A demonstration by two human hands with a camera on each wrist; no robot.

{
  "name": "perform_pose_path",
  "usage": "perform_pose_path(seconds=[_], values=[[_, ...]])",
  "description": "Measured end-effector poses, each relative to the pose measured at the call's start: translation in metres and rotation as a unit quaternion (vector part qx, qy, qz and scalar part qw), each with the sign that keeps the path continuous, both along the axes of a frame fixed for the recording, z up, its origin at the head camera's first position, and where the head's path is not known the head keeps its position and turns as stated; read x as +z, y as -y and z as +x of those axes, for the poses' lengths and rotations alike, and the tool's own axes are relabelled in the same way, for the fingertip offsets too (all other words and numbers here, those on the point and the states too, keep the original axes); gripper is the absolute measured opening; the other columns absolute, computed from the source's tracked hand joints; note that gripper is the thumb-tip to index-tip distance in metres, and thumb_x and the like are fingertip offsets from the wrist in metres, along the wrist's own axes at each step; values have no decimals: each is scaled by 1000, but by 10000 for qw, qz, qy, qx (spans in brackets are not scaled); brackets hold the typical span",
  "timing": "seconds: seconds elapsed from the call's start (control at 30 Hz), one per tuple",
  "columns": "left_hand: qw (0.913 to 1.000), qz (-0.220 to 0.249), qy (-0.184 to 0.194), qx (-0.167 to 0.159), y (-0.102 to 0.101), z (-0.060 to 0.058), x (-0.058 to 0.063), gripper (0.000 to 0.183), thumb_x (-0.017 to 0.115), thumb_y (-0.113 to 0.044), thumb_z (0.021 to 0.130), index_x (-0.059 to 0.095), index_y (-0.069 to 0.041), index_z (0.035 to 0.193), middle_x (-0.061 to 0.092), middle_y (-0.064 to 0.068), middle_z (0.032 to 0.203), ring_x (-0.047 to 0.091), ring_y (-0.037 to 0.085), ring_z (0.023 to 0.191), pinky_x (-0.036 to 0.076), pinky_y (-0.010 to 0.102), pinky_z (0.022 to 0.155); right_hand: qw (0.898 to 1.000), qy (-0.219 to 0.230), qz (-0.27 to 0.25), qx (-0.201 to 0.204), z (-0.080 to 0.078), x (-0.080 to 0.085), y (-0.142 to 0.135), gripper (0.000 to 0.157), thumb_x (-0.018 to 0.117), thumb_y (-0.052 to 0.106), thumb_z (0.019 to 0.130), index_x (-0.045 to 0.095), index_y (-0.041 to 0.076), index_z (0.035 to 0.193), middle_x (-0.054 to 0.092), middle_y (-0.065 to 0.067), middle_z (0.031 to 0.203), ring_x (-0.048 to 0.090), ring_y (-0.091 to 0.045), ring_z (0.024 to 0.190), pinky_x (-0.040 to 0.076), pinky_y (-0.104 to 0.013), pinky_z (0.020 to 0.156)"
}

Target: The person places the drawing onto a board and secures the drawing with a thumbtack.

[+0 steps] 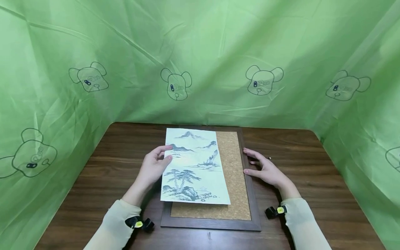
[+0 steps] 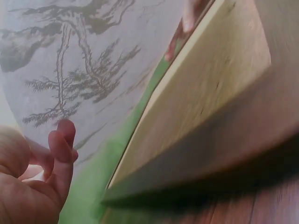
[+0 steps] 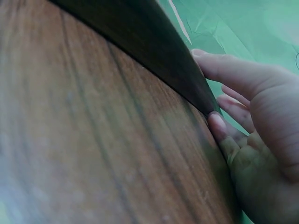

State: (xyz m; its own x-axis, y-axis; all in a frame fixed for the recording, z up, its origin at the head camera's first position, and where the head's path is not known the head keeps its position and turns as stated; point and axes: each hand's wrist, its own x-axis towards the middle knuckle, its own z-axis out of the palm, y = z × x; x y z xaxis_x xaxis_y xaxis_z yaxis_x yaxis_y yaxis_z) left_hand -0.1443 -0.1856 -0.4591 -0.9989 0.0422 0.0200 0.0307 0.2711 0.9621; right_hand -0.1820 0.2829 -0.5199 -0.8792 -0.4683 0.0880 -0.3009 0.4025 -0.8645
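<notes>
A white paper sheet with a blue-grey landscape print (image 1: 197,166), mountains above and pine trees below, is raised above a cork board (image 1: 239,180) and covers much of it. My left hand (image 1: 157,166) pinches the sheet at its left edge; the left wrist view shows the hand (image 2: 42,172) at the print's tree end. Around the cork runs a dark brown wooden frame (image 1: 209,224). At its right side, my right hand (image 1: 265,170) touches the frame's outer edge with thumb and fingertips extended. In the right wrist view these fingers (image 3: 233,70) rest along the dark frame side (image 3: 154,42).
The board lies on a dark wood-grain table (image 1: 300,173). Green cloth (image 1: 218,41) printed with bear heads hangs behind and on both sides. A tiny round item (image 1: 269,158) lies on the table by the right hand.
</notes>
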Motion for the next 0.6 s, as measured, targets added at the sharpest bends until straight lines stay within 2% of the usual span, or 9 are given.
perform_pose_path(seconds=[0.13,0.3,0.37,0.4,0.47,0.5,0.53,0.6], values=[[9995,-163,-148,-232,-19,-10,1,36,68,-10,109,69,-7,144,75,20,130,74,18,81,57,30,76,10000,34,-17,-23,-1,2,0,81,85,14,98,42,9,167,36,-10,176,40,-37,156,41,-17,114],[9978,-262,-145,-592,-34,-22,6,35,69,-14,108,70,-11,143,78,14,126,71,19,82,56,35,78,9999,28,-84,-70,-1,2,0,80,85,13,98,43,9,166,36,-9,176,39,-35,157,41,-18,114],[9974,-293,-87,-648,-36,-24,6,33,70,-15,108,72,-15,141,79,9,125,68,14,90,56,35,81,9999,42,-69,-73,-1,3,1,80,85,14,98,43,10,167,36,-8,176,38,-35,158,41,-19,115],[9973,-313,-44,-657,-37,-24,6,33,71,-15,107,73,-16,140,79,7,124,67,14,89,56,36,80,9999,59,-56,-65,-1,3,1,81,85,14,98,43,10,167,36,-8,176,38,-35,158,41,-19,115],[9970,-384,74,-663,-37,-24,3,33,71,-15,107,73,-19,139,79,12,110,59,19,78,53,37,75,10000,90,-15,-39,-1,3,1,81,85,15,98,42,11,167,35,-8,176,38,-35,158,41,-20,116],[9967,-428,127,-684,-37,-24,1,33,72,-14,107,73,-19,140,78,12,114,59,22,81,53,38,74,9999,101,4,-36,-1,3,1,82,85,16,99,42,11,168,35,-8,177,38,-35,158,42,-21,116],[9958,-529,169,-730,-37,-23,-1,34,72,-15,107,73,-20,141,77,13,121,64,24,89,55,38,78,9999,110,25,-52,-1,3,0,82,85,17,99,42,11,168,35,-8,177,38,-35,158,42,-22,116],[9934,-678,281,-884,-38,-23,-5,37,71,-15,107,71,-19,144,72,17,133,67,34,101,56,39,82,9999,105,43,-66,-1,3,-1,82,85,16,98,42,11,167,35,-8,177,39,-35,158,42,-24,117]])
